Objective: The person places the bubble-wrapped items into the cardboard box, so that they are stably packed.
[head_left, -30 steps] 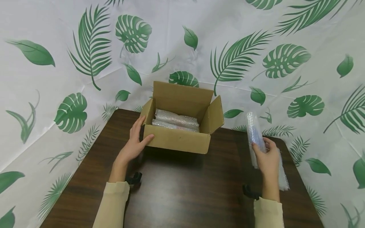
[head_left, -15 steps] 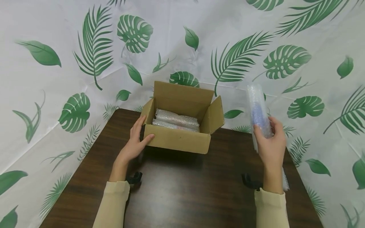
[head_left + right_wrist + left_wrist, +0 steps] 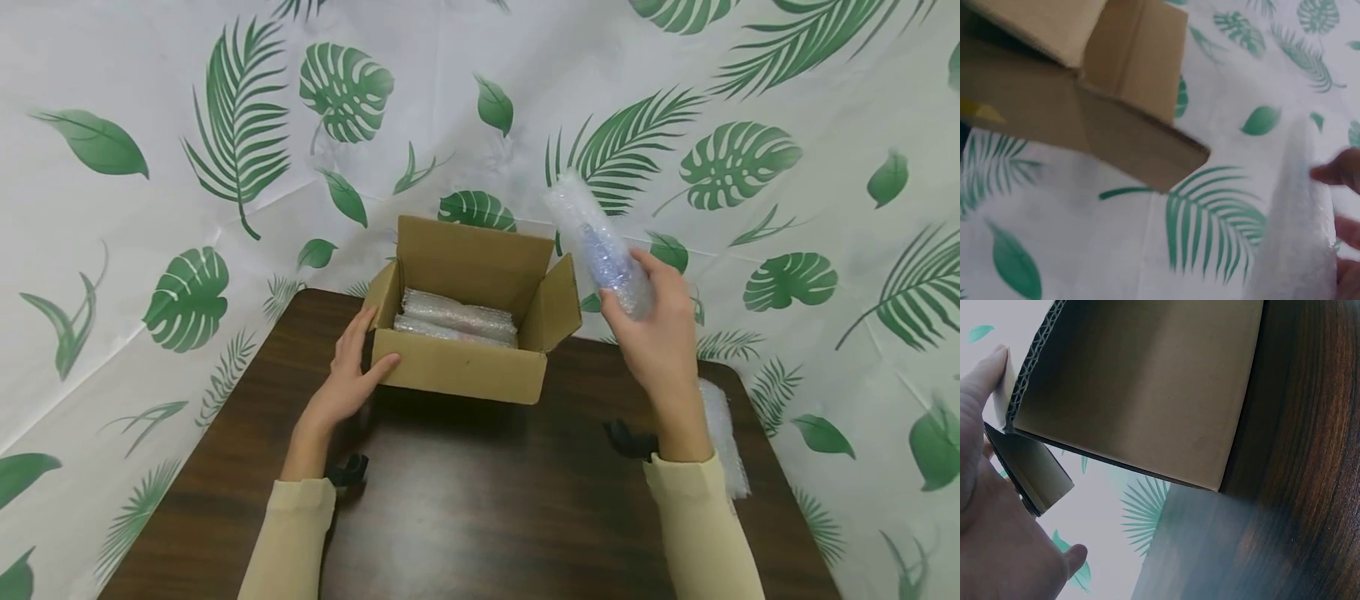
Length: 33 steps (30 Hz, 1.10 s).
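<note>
An open cardboard box [image 3: 461,367] stands at the back of the table, its flaps raised. Inside lie two bubble-wrapped bundles [image 3: 457,313], side by side. My left hand [image 3: 345,387] holds the box at its front left corner, thumb on the front wall and fingers along the left flap. Up in the air, right of the box, my right hand [image 3: 660,333] grips the lower end of a bubble-wrapped bundle [image 3: 588,233] with something blue inside, tilted towards the upper left. In the right wrist view this bundle [image 3: 1297,237] is apart from the box.
Another piece of bubble wrap [image 3: 722,437] lies near the right edge of the dark wooden table [image 3: 465,500], partly behind my right forearm. A white sheet with green leaves [image 3: 465,50] hangs behind the table. Black wrist-camera mounts [image 3: 630,440] stick out by both wrists.
My right hand has lifted the bubble-wrapped bundle from the table's right side and carried it up and left towards the box. My left hand has stayed at the box corner.
</note>
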### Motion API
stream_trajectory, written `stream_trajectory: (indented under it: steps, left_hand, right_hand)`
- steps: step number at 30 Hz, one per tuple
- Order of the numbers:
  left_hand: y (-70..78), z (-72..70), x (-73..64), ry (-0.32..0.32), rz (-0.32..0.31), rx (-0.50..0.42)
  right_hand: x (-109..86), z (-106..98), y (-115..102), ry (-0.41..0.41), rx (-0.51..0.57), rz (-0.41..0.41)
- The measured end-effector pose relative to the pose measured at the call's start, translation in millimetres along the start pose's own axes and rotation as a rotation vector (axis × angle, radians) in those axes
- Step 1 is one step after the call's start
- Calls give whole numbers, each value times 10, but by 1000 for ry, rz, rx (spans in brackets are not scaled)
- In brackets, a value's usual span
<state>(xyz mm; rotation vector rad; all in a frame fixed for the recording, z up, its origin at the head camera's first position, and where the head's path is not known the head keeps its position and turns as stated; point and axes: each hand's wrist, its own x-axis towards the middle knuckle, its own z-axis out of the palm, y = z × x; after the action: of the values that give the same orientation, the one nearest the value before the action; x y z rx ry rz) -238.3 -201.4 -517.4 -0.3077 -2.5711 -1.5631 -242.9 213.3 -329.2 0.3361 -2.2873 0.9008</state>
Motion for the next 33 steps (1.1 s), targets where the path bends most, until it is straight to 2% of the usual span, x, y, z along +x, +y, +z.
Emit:
stream_trajectory:
  steps: [8,15,22,29,33]
  left_hand:
    - [-2,-19,13,-3,4,-1]
    - [-6,-16,18,-10,16,-9]
    - [3,-21,5,-15,4,-12]
    - [8,-19,5,-14,9,-7]
    - [5,-14,10,-10,8,-10]
  right_hand:
    - [196,290,-202,-268,-12,-146]
    - [292,663,-272,-526,-35,-205]
    - [290,1068,-238,-716,-43,-184]
    - [229,1379,-77,-913,95,-81]
    - [213,1473,4,-1003,114,-51]
